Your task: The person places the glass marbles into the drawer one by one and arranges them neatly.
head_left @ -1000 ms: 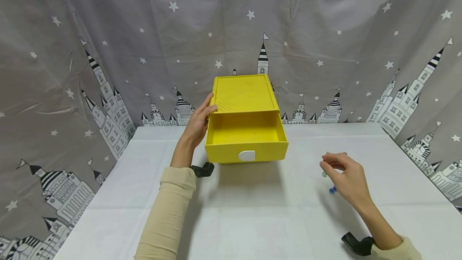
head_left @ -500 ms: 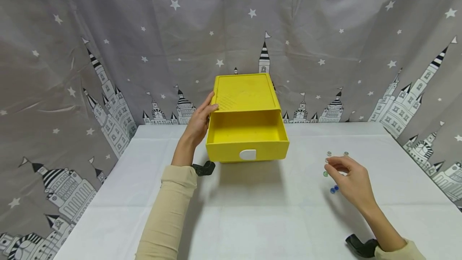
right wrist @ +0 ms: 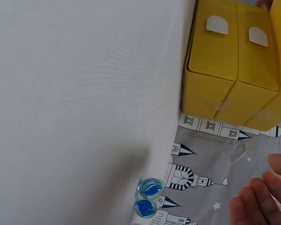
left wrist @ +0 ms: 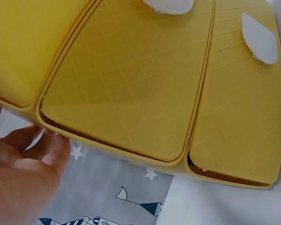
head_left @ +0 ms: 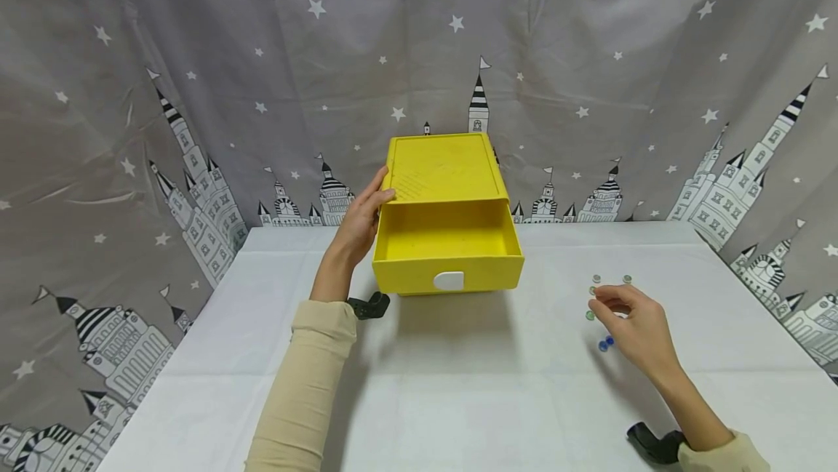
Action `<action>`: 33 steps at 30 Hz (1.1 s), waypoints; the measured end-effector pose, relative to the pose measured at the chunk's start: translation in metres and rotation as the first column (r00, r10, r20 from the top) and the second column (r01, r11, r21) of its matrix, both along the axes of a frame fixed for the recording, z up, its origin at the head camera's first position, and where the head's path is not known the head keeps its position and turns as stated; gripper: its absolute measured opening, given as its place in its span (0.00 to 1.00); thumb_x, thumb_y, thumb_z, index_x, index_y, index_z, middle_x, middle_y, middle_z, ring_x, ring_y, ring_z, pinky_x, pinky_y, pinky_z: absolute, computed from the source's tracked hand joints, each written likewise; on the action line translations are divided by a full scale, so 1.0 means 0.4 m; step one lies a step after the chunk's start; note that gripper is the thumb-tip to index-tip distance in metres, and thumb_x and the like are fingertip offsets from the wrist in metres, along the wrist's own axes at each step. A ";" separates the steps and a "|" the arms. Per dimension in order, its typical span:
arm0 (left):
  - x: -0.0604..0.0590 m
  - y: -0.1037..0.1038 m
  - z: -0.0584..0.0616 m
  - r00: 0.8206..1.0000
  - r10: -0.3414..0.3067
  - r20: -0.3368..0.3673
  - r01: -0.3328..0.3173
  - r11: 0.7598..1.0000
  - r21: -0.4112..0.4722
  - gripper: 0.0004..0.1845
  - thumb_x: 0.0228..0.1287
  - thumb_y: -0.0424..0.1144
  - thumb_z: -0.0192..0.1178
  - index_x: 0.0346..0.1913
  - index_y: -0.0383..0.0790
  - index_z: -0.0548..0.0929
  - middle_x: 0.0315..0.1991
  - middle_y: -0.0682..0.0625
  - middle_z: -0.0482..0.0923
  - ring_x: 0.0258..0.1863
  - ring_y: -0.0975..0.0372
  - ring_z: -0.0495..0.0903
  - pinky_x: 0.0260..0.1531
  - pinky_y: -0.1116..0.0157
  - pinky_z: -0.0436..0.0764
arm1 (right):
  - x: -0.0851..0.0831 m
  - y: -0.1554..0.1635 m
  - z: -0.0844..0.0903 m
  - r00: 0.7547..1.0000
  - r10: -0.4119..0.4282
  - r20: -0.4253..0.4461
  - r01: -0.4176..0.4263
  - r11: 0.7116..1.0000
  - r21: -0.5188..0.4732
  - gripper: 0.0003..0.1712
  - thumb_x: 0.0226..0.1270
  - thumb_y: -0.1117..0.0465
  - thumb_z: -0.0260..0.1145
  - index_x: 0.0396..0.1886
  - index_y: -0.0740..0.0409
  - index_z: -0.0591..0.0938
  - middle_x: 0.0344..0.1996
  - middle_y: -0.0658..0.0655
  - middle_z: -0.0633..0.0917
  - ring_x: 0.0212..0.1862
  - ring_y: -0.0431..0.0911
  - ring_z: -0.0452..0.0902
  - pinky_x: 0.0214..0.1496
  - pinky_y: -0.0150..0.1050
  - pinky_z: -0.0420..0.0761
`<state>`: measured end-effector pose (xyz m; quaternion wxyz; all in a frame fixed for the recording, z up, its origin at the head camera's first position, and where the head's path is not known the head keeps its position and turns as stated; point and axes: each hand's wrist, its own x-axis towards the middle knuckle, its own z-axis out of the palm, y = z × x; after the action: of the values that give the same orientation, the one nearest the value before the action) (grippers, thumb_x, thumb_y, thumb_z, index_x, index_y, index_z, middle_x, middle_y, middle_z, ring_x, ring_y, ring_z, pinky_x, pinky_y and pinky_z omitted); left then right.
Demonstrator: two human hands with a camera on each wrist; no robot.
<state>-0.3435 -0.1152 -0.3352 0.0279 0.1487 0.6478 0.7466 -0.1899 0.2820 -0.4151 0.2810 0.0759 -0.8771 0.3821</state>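
Observation:
A yellow drawer cabinet (head_left: 445, 166) stands at the middle back of the table, its top drawer (head_left: 448, 276) pulled out, with nothing visible inside. Two lower drawers (left wrist: 131, 79) are closed. My left hand (head_left: 356, 228) rests against the cabinet's left side, thumb at the top front corner. To the right, my right hand (head_left: 631, 323) hovers among small glass marbles, thumb and fingers loosely bent and apart, with nothing visible between them. Near its fingertips lie a clear marble (head_left: 592, 289) and a green one (head_left: 590, 316). Two blue marbles (right wrist: 151, 188) sit close together below the palm.
Two more pale marbles, one at the left (head_left: 596, 278) and one at the right (head_left: 627, 278), lie beyond the right hand. A white cloth (head_left: 458, 399) covers the table. Behind it hangs a grey curtain (head_left: 294, 57) printed with castles and stars.
My right hand has shifted slightly right, uncovering several marbles. In the last half second it stays nearly still. My left hand keeps its place on the cabinet.

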 end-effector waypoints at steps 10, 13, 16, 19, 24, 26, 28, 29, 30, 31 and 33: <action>0.003 0.000 -0.001 1.000 0.001 0.002 -0.001 1.000 0.006 0.34 0.75 0.41 0.50 0.79 0.54 0.51 0.79 0.58 0.42 0.76 0.66 0.44 0.72 0.64 0.49 | -0.010 0.006 -0.007 1.000 -0.009 0.011 0.008 0.999 0.053 0.09 0.58 0.70 0.71 0.39 0.69 0.86 0.31 0.57 0.85 0.33 0.32 0.76 0.39 0.21 0.74; 0.004 0.001 -0.001 1.000 0.000 0.003 0.000 1.000 0.016 0.34 0.75 0.40 0.50 0.79 0.54 0.51 0.79 0.58 0.42 0.76 0.66 0.44 0.72 0.64 0.49 | -0.015 0.009 -0.009 1.000 -0.007 0.016 0.006 0.998 0.069 0.10 0.58 0.70 0.71 0.40 0.69 0.86 0.31 0.57 0.85 0.33 0.34 0.76 0.39 0.21 0.74; 0.004 0.005 0.001 1.000 -0.006 0.002 0.006 0.999 0.033 0.35 0.75 0.39 0.49 0.79 0.53 0.51 0.79 0.57 0.42 0.76 0.65 0.45 0.72 0.64 0.50 | -0.021 0.015 -0.012 1.000 -0.009 0.030 0.006 0.996 0.084 0.11 0.58 0.70 0.71 0.40 0.69 0.86 0.31 0.57 0.85 0.33 0.37 0.77 0.39 0.21 0.74; 0.005 0.008 0.003 1.000 -0.006 0.002 0.006 0.999 0.040 0.35 0.75 0.39 0.49 0.80 0.52 0.50 0.79 0.57 0.42 0.76 0.65 0.45 0.72 0.64 0.51 | -0.029 0.019 -0.016 0.999 -0.016 0.048 0.011 0.994 0.109 0.11 0.58 0.69 0.71 0.41 0.69 0.86 0.31 0.57 0.86 0.33 0.43 0.79 0.38 0.25 0.75; 0.006 0.007 0.002 1.000 0.003 0.011 -0.003 0.999 0.035 0.35 0.74 0.40 0.51 0.79 0.54 0.51 0.79 0.58 0.43 0.76 0.65 0.45 0.72 0.63 0.51 | -0.038 0.020 -0.019 0.996 -0.004 0.085 -0.008 0.991 0.136 0.12 0.59 0.68 0.71 0.42 0.68 0.86 0.32 0.57 0.86 0.35 0.52 0.81 0.38 0.37 0.79; 0.006 0.006 0.001 1.000 -0.002 0.009 0.002 0.999 0.033 0.35 0.74 0.40 0.51 0.79 0.54 0.51 0.79 0.58 0.42 0.76 0.65 0.45 0.72 0.63 0.51 | -0.040 0.021 -0.019 0.994 0.002 0.106 -0.017 0.990 0.139 0.12 0.59 0.68 0.71 0.42 0.69 0.86 0.33 0.57 0.86 0.35 0.53 0.81 0.38 0.39 0.79; 0.006 0.005 0.000 1.000 -0.009 0.006 0.009 0.999 0.035 0.35 0.74 0.40 0.50 0.79 0.54 0.51 0.79 0.58 0.42 0.76 0.65 0.45 0.72 0.62 0.52 | -0.041 0.023 -0.019 0.992 0.003 0.124 -0.021 0.989 0.144 0.12 0.59 0.67 0.71 0.42 0.69 0.86 0.33 0.57 0.86 0.35 0.52 0.81 0.38 0.39 0.79; 0.006 0.004 0.000 1.000 -0.012 0.005 0.012 0.999 0.033 0.35 0.74 0.40 0.50 0.79 0.54 0.51 0.79 0.58 0.42 0.76 0.64 0.45 0.72 0.62 0.52 | -0.042 0.024 -0.020 0.991 0.002 0.132 -0.022 0.989 0.147 0.12 0.59 0.67 0.71 0.42 0.69 0.86 0.33 0.57 0.85 0.35 0.52 0.81 0.38 0.39 0.78; 0.005 0.004 0.000 1.000 -0.013 0.004 0.013 0.999 0.031 0.35 0.74 0.40 0.50 0.79 0.55 0.50 0.79 0.58 0.42 0.76 0.64 0.45 0.72 0.62 0.52 | -0.043 0.026 -0.021 0.990 0.003 0.138 -0.024 0.988 0.150 0.12 0.60 0.67 0.71 0.42 0.69 0.86 0.33 0.58 0.86 0.35 0.52 0.81 0.38 0.40 0.79; 0.005 0.004 0.000 1.000 -0.014 0.005 0.014 0.999 0.031 0.35 0.74 0.40 0.50 0.79 0.55 0.51 0.79 0.58 0.42 0.76 0.64 0.45 0.72 0.62 0.53 | -0.045 0.027 -0.022 0.989 0.006 0.145 -0.028 0.988 0.152 0.12 0.60 0.67 0.71 0.42 0.70 0.85 0.33 0.58 0.86 0.35 0.52 0.81 0.38 0.41 0.79; 0.004 0.004 0.000 1.000 -0.015 0.007 0.014 0.999 0.031 0.35 0.74 0.40 0.50 0.79 0.55 0.51 0.79 0.58 0.43 0.76 0.64 0.45 0.72 0.62 0.53 | -0.048 0.031 -0.024 0.987 0.012 0.160 -0.038 0.986 0.161 0.12 0.60 0.67 0.70 0.42 0.71 0.85 0.33 0.59 0.85 0.35 0.53 0.81 0.39 0.44 0.80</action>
<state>-0.3419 -0.1137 -0.3351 0.0334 0.1511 0.6352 0.7567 -0.2090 0.2942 -0.4247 0.1985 0.0792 -0.9240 0.3172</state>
